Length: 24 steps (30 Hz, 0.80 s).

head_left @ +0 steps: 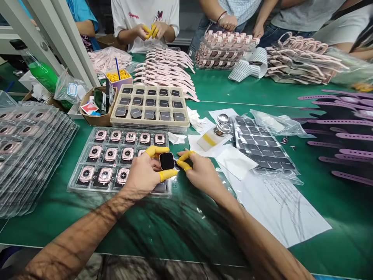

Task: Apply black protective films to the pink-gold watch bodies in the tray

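My left hand (pixel 142 171), with yellow finger cots on thumb and index finger, grips a square smartwatch case (pixel 167 161) by its edges, its black screen facing up. My right hand (pixel 199 171), also in yellow finger cots, is pinched close by the watch's right side. Something small and dark shows at its fingertips, too little to name. Beneath and beside my left hand lies a clear plastic tray (pixel 72 182) of pink watch cases, most with their sensor backs up. Behind it stands a beige tray (pixel 151 123) of dark square pieces in compartments.
A dispenser bottle (pixel 211 138) with a metal top stands on white papers (pixel 279 210) at right, by a sheet of black squares (pixel 259 144). Stacked trays (pixel 29 163) rise at left. Purple straps (pixel 352 151) lie far right; several people (pixel 145 19) are across the table.
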Each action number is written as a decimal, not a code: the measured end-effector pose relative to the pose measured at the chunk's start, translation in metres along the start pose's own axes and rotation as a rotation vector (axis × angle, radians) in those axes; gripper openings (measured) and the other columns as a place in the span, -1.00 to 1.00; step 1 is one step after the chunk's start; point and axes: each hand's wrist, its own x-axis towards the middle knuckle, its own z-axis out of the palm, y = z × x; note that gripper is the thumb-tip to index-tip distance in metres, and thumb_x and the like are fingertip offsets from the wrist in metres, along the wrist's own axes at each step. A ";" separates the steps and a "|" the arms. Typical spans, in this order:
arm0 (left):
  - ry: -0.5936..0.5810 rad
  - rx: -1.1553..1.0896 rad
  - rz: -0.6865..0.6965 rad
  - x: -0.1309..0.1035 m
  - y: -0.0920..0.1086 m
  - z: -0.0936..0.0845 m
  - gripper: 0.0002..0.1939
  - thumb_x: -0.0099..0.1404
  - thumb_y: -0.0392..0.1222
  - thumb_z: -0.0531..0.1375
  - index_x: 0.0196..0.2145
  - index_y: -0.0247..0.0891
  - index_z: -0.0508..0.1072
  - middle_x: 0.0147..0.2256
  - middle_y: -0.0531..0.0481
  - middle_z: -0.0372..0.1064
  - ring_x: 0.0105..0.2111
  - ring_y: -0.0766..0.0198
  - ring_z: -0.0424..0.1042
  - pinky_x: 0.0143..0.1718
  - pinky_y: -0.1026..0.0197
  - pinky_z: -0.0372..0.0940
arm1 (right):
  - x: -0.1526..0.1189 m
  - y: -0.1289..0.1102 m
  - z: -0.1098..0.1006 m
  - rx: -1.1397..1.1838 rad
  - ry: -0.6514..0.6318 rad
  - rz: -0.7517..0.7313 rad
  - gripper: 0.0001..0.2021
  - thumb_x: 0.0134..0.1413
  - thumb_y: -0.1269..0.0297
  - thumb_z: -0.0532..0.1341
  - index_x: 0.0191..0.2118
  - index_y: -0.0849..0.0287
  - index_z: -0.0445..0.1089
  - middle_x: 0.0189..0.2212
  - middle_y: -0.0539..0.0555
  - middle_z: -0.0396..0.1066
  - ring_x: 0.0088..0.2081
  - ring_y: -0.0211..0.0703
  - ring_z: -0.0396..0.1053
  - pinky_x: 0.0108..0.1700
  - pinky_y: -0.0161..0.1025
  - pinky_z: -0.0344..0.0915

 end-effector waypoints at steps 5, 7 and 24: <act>0.007 0.044 -0.004 0.000 0.000 0.000 -0.33 -0.04 -0.21 0.54 0.05 -0.24 0.51 -0.38 -0.03 0.60 -0.30 0.07 0.64 -0.21 0.09 0.52 | -0.008 0.002 -0.027 0.448 -0.206 0.045 -0.95 0.06 0.23 0.35 -0.33 0.02 0.49 0.30 0.12 0.40 0.44 0.28 0.14 0.44 0.37 -0.04; 0.020 0.116 0.002 -0.001 0.000 0.001 -0.36 -0.01 -0.20 0.53 0.05 -0.21 0.52 -0.40 -0.01 0.60 -0.33 0.08 0.64 -0.24 0.09 0.51 | -0.010 -0.001 -0.039 0.705 -0.089 0.104 -0.83 0.03 0.10 0.41 -0.29 -0.01 0.51 0.23 0.11 0.46 0.33 0.21 0.31 0.40 0.26 0.11; 0.241 0.271 0.083 0.014 -0.001 -0.019 -0.39 0.01 -0.25 0.50 0.04 -0.19 0.51 -0.44 0.07 0.56 -0.42 0.18 0.59 -0.31 0.15 0.49 | -0.014 0.006 -0.083 0.716 -0.855 -0.034 -0.72 0.04 -0.07 0.42 -0.35 0.02 0.54 0.24 0.22 0.46 0.42 0.14 0.21 0.32 0.13 0.25</act>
